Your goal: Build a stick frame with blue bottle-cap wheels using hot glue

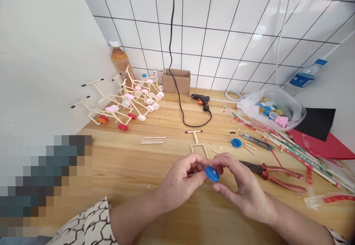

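Observation:
My left hand (181,180) is closed on a blue bottle cap (212,174), pinching its left edge between thumb and fingers. The cap is tilted, with its round face turned toward me. Close against its right side is my right hand (242,186), fingers curved and the thumb apart below the cap. Whether its fingertips touch the cap's back I cannot tell. Just beyond the hands lies a small wooden-stick frame (199,145) with a dark-tipped crossbar, its near end partly hidden. A second blue cap (236,143) rests on the table to the right.
Pliers (273,174) and snips (256,140) lie at right, near long wrapped sticks (305,156) and a bag of caps (271,108). A glue gun (201,100) with a black cord sits behind. Several stick-and-cap models (130,97) crowd the back left; loose sticks (153,140) lie nearer.

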Available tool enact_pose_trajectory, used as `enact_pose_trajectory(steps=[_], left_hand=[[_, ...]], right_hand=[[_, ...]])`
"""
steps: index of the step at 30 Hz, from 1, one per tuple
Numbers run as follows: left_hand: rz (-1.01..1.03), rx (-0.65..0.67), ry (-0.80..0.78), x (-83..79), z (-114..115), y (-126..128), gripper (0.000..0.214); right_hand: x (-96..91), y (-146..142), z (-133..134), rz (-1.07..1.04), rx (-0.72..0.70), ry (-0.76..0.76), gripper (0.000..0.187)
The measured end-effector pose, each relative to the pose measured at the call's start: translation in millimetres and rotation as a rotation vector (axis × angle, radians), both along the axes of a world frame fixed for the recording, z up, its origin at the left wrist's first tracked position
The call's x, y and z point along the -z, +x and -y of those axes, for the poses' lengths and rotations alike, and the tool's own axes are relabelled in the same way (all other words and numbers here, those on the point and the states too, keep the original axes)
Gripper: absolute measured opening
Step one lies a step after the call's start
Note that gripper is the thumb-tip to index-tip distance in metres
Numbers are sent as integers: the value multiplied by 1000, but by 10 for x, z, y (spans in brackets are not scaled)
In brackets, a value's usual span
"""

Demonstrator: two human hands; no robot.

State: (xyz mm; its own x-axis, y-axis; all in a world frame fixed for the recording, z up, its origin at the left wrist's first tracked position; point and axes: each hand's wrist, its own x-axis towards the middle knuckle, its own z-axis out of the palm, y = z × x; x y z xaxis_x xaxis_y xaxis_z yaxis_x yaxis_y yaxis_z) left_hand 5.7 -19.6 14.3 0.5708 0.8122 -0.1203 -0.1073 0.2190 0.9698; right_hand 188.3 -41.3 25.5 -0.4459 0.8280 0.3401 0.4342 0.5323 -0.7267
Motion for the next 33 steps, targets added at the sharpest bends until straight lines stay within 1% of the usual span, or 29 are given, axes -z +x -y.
enact_pose_trajectory(steps=[6,10,14,18,21,24,29,31,33], left_hand=[[8,-3,-6,46,-15,-4,26],[-22,-19,15,81,-25,-11,23],[8,-36,20,78,-27,-13,16],[31,-38,13,55,-24,-14,12],[13,-62,16,45,-19,-11,12],[-2,-81,11,38,-6,-4,15],[11,-100,-36,30,18,12,21],[27,-100,-53,25,21,18,23],[41,-103,-64,16,22,21,25]], right_hand=[[77,26,-7,-102,-56,-142,33],[100,0,12,-178,-39,-246,25],[101,-23,25,-323,-38,-369,25],[119,-59,20,-450,6,-425,23],[140,-94,20,-485,29,-440,20],[169,-122,33,-445,35,-386,22],[217,-149,66,-271,74,-127,30],[227,-156,76,-238,93,-62,31],[232,-161,84,-222,112,-34,31]])
